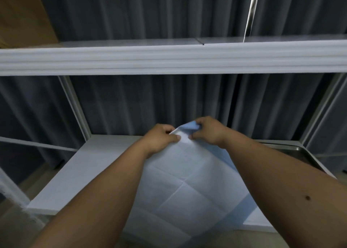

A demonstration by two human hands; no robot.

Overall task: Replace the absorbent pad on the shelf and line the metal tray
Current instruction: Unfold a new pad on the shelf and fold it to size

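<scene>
A thin, creased absorbent pad, white on one face and pale blue on the other (180,182), is held over the white lower shelf (97,165) of a white metal rack, its far corner raised toward 12 o'clock and its near part drooping past the shelf's front edge. That corner is pinched by both hands: the left hand (159,139) with thumb and fingers closed on the white face, the right hand (208,130) with curled fingers on the turned-over blue edge, the two just beside one another. At 3 o'clock, a shallow stainless-steel tray (298,150) lies on the same shelf, partly hidden by the right forearm and apparently unlined.

The pad is judged to be light, limp and easily torn or folded upon itself; little grip force is called for. The layers at the corner appear to be in the course of being parted. Once unfolded, opposite corners are best taken so that the sheet may be drawn taut and laid flat. A grey curtain (169,101) hangs behind.
</scene>
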